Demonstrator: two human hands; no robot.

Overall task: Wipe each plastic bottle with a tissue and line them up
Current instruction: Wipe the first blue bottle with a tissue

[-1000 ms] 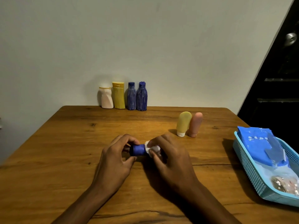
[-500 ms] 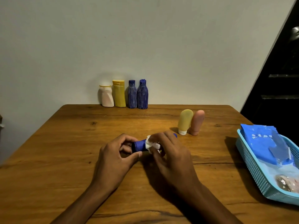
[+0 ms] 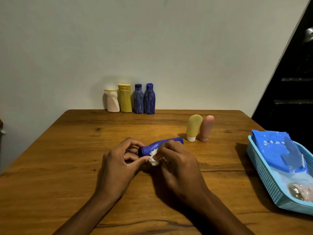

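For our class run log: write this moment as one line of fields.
step: wiping | left hand: holds blue bottle | right hand: rubs tissue on it | lined up: four bottles at wall

Single head-worn wide-angle view: looked forward and down from above the near edge of the wooden table [image 3: 67,167], close over both hands, facing the wall [image 3: 152,39] behind the table's far edge.

A solid blue bottle [image 3: 160,145] is showing beside a white tissue [image 3: 154,157], while two blue, white-streaked bottles [image 3: 144,99] are standing by a yellow one [image 3: 125,98].
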